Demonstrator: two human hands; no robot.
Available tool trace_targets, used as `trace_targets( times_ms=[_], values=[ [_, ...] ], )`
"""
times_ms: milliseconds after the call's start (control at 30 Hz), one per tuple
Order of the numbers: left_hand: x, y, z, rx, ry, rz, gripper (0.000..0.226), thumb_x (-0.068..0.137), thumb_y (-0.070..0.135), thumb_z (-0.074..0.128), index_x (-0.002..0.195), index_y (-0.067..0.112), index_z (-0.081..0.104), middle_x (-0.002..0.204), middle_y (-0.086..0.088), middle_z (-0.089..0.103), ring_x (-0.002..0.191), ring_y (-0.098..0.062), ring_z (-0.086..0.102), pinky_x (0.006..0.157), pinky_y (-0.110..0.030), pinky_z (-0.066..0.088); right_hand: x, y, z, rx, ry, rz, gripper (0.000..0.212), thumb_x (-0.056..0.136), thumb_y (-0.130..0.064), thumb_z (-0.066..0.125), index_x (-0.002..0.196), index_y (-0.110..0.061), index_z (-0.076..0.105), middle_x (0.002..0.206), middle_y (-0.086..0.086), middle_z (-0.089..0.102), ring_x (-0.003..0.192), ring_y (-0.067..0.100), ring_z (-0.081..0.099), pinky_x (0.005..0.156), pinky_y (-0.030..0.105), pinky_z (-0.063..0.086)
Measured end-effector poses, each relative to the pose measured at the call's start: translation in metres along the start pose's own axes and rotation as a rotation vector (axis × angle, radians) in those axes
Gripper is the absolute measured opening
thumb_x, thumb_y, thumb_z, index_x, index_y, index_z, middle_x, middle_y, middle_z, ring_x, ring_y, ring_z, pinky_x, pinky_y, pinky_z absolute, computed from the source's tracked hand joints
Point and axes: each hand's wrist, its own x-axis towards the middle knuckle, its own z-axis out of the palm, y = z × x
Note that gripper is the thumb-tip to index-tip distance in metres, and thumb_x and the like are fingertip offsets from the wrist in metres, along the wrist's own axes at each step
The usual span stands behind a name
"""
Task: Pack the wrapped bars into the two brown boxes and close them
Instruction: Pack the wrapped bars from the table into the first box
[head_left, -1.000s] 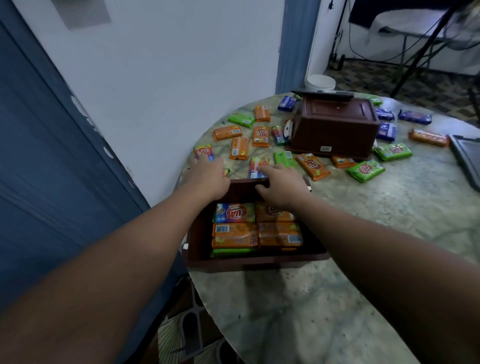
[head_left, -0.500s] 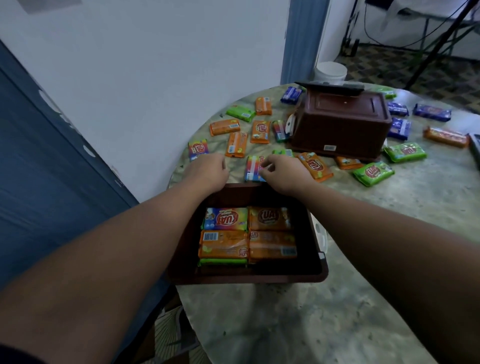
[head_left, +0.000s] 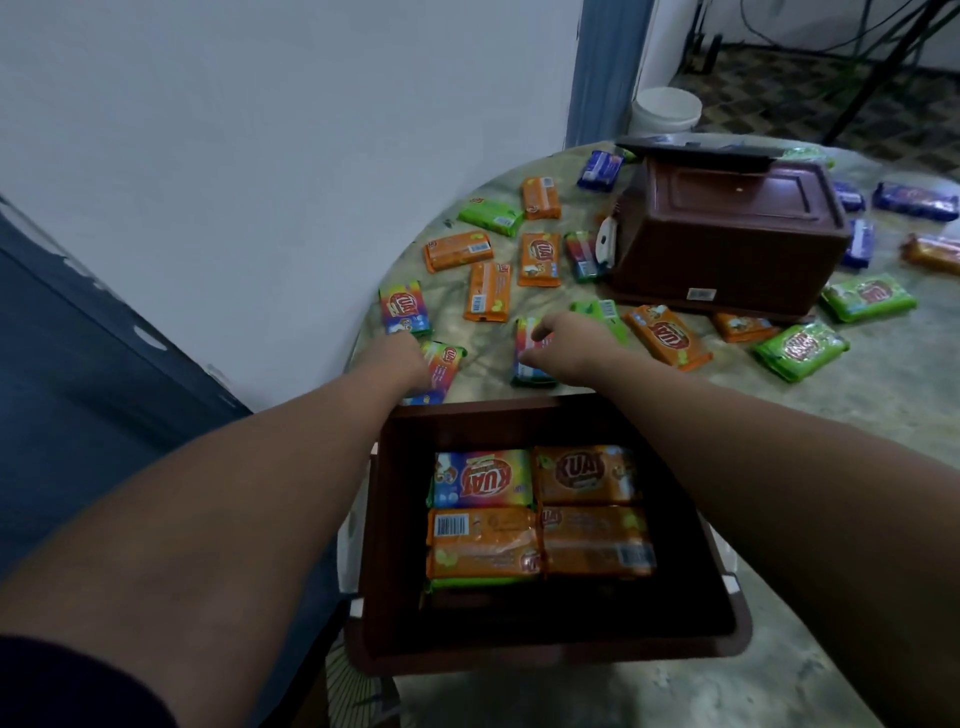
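Observation:
An open brown box (head_left: 395, 545) sits at the near table edge with several wrapped bars (head_left: 537, 514) laid flat inside. Beyond its far rim, my left hand (head_left: 400, 364) lies over a multicolour bar (head_left: 444, 364), fingers on it. My right hand (head_left: 566, 351) curls its thumb and fingers round another multicolour bar (head_left: 524, 358) lying on the table. A second brown box (head_left: 727, 239) stands upside down farther back, with a dark lid (head_left: 696, 153) behind it. Many orange, green and purple bars are scattered around both boxes.
The round marbled table (head_left: 857, 431) ends at a white wall on the left and drops off beside the near box. A white bucket (head_left: 665, 109) stands on the floor behind. Green bars (head_left: 800, 351) lie to the right of my right hand.
Both hands have left the near box's far rim and reached forward onto two multicolour bars on the table. The box now lies nearer in view.

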Motion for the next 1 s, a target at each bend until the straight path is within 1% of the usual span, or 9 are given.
trace_targets(
  times_ms=[133, 233, 300, 400, 500, 633, 700, 867, 1000],
  values=[
    [0.01, 0.0, 0.006, -0.07, -0.049, -0.014, 0.059, 0.075, 0.043, 0.086, 0.113, 0.007, 0.058, 0.111, -0.01, 0.063, 0.106, -0.028, 0.062, 0.089, -0.037, 0.054, 0.01, -0.006, 0.006, 0.001, -0.021, 0.026, 0.042, 0.097, -0.036, 0.069, 0.129, -0.01, 0.064, 0.126, 0.012, 0.065, 0.115, 0.029, 0.061, 0.093, 0.037, 0.051],
    [0.013, 0.0, 0.008, -0.066, -0.062, -0.008, 0.062, 0.067, 0.046, 0.091, 0.107, 0.011, 0.058, 0.107, -0.007, 0.064, 0.1, -0.026, 0.062, 0.087, -0.037, 0.055, 0.018, -0.009, 0.01, -0.022, -0.014, 0.052, 0.05, 0.095, -0.038, 0.071, 0.135, -0.01, 0.057, 0.13, 0.012, 0.062, 0.118, 0.03, 0.06, 0.092, 0.037, 0.051],
    [0.015, 0.0, 0.008, -0.113, -0.089, -0.003, 0.061, 0.065, 0.043, 0.093, 0.101, 0.011, 0.056, 0.099, -0.006, 0.062, 0.095, -0.025, 0.062, 0.085, -0.037, 0.055, 0.024, -0.01, 0.012, -0.026, 0.001, 0.076, 0.058, 0.094, -0.038, 0.073, 0.139, -0.009, 0.052, 0.132, 0.013, 0.06, 0.119, 0.03, 0.059, 0.085, 0.034, 0.048],
    [0.019, 0.003, 0.008, -0.181, -0.116, 0.018, 0.047, 0.075, 0.031, 0.086, 0.107, 0.007, 0.061, 0.098, -0.008, 0.062, 0.093, -0.025, 0.062, 0.078, -0.034, 0.054, 0.032, -0.01, 0.016, -0.034, 0.019, 0.108, 0.069, 0.091, -0.04, 0.076, 0.144, -0.008, 0.047, 0.14, 0.015, 0.054, 0.12, 0.032, 0.058, 0.082, 0.033, 0.045],
    [0.017, 0.013, 0.007, -0.245, -0.083, 0.057, 0.025, 0.09, 0.026, 0.065, 0.109, 0.011, 0.059, 0.093, -0.008, 0.057, 0.08, -0.02, 0.057, 0.063, -0.029, 0.048, 0.038, -0.007, 0.017, -0.057, 0.011, 0.143, 0.08, 0.091, -0.042, 0.076, 0.151, -0.006, 0.037, 0.151, 0.02, 0.041, 0.131, 0.035, 0.051, 0.096, 0.039, 0.047],
    [0.016, 0.017, 0.003, -0.307, -0.034, 0.055, 0.02, 0.094, 0.023, 0.056, 0.109, 0.013, 0.048, 0.09, -0.006, 0.05, 0.079, -0.021, 0.052, 0.063, -0.031, 0.043, 0.047, -0.002, 0.017, -0.019, 0.003, 0.207, 0.094, 0.092, -0.045, 0.074, 0.159, -0.007, 0.02, 0.158, 0.023, 0.03, 0.141, 0.038, 0.041, 0.108, 0.043, 0.043],
    [0.015, 0.017, 0.0, -0.38, -0.033, 0.031, 0.025, 0.095, 0.02, 0.054, 0.116, 0.012, 0.043, 0.093, -0.009, 0.051, 0.077, -0.02, 0.053, 0.057, -0.031, 0.041, 0.051, -0.001, 0.02, -0.005, -0.004, 0.238, 0.103, 0.091, -0.047, 0.074, 0.161, -0.008, 0.011, 0.16, 0.023, 0.028, 0.143, 0.039, 0.039, 0.111, 0.046, 0.041],
    [0.011, 0.02, 0.0, -0.517, -0.015, 0.014, 0.058, 0.097, 0.019, 0.052, 0.145, 0.011, 0.019, 0.094, -0.005, 0.047, 0.078, -0.015, 0.049, 0.058, -0.03, 0.039, 0.062, 0.0, 0.034, -0.055, -0.025, 0.256, 0.12, 0.083, -0.055, 0.078, 0.162, -0.015, -0.002, 0.16, 0.024, 0.029, 0.139, 0.042, 0.045, 0.109, 0.051, 0.046],
    [0.0, 0.02, 0.0, -0.576, 0.021, 0.055, 0.07, 0.095, 0.035, 0.06, 0.146, 0.01, 0.019, 0.09, 0.002, 0.049, 0.075, -0.009, 0.049, 0.056, -0.027, 0.036, 0.066, -0.001, 0.04, -0.112, -0.029, 0.27, 0.121, 0.083, -0.042, 0.078, 0.161, -0.017, -0.011, 0.155, 0.03, 0.026, 0.133, 0.044, 0.047, 0.102, 0.048, 0.05]
  ],
)
